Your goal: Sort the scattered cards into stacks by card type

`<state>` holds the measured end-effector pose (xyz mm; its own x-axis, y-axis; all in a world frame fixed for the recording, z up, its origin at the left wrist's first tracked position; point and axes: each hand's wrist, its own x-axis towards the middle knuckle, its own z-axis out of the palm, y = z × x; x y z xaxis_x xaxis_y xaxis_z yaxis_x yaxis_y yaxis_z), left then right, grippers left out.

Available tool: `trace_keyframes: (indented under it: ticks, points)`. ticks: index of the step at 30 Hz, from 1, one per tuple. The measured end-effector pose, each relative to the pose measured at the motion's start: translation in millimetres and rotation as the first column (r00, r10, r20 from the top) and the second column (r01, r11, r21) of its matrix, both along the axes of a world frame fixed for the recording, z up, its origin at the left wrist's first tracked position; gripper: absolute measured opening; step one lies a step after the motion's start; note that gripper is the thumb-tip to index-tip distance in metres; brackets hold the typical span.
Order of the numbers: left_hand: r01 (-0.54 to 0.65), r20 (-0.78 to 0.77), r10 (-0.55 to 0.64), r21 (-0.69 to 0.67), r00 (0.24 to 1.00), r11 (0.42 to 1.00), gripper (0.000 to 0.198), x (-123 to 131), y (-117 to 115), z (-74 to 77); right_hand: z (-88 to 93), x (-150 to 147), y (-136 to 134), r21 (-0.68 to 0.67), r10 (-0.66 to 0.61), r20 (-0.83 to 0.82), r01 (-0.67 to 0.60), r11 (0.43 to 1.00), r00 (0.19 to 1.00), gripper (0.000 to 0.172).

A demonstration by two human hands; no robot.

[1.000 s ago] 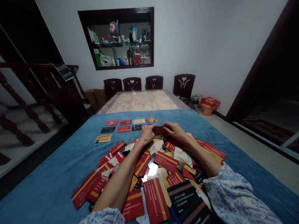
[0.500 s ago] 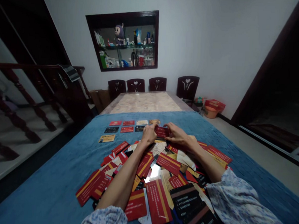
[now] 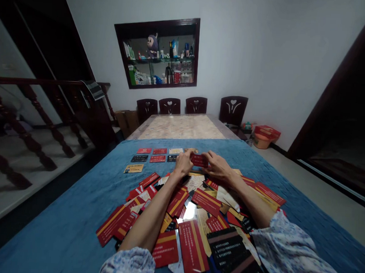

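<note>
Between my two hands a dark red card (image 3: 199,160) is held up at the far edge of a heap of cards. My left hand (image 3: 184,162) is closed on its left end, and my right hand (image 3: 217,165) grips the right end with bent fingers. Under my forearms spreads the loose heap, with a red card with gold stripe (image 3: 193,247) and a black card (image 3: 227,244) near me. Beyond and left of my left hand lie rows of cards, among them a black card (image 3: 139,158), a red card (image 3: 157,159) and a gold card (image 3: 134,168).
A blue cloth (image 3: 84,192) covers the near part of the table; its bare patterned top (image 3: 186,126) shows farther off. Several dark chairs (image 3: 233,108) stand at the far end. A wooden railing (image 3: 45,129) is on the left, an orange bucket (image 3: 261,141) on the right.
The view has shifted slightly, so the scene sits a little farther right. Both hands still hold the dark red card, which now shows more plainly between them.
</note>
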<state>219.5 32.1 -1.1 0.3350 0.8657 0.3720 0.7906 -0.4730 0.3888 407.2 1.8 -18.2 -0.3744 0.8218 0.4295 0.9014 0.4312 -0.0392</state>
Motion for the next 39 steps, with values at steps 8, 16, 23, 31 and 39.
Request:
trace_keyframes:
  ticks: [8, 16, 23, 31, 39]
  points:
    - [0.043, -0.009, -0.043, 0.03, 0.999, 0.999, 0.041, 3, -2, 12.1, -1.4, -1, -1, 0.106, -0.054, -0.008, 0.055, 0.993, 0.999, 0.048]
    - [0.137, -0.27, -0.107, 0.097, 0.957, 0.986, 0.053, -13, -13, 16.6, 4.2, -3, -4, 0.076, -0.044, 0.012, 0.043, 0.996, 0.999, 0.049]
    - [0.193, -0.427, -0.117, 0.138, 0.896, 0.972, 0.053, -26, -18, 17.9, 10.6, -10, -8, -0.008, -0.023, 0.052, 0.023, 1.0, 0.998, 0.05]
    - [0.253, -0.555, -0.129, 0.152, 0.822, 0.955, 0.032, -44, -18, 25.3, 10.5, -25, 0, -0.087, -0.003, 0.063, 0.008, 0.996, 0.998, 0.059]
    - [0.217, -0.551, -0.135, 0.085, 0.823, 0.972, 0.034, -71, -4, 32.4, 28.2, -46, 17, -0.12, 0.088, 0.099, -0.076, 0.99, 0.991, 0.054]
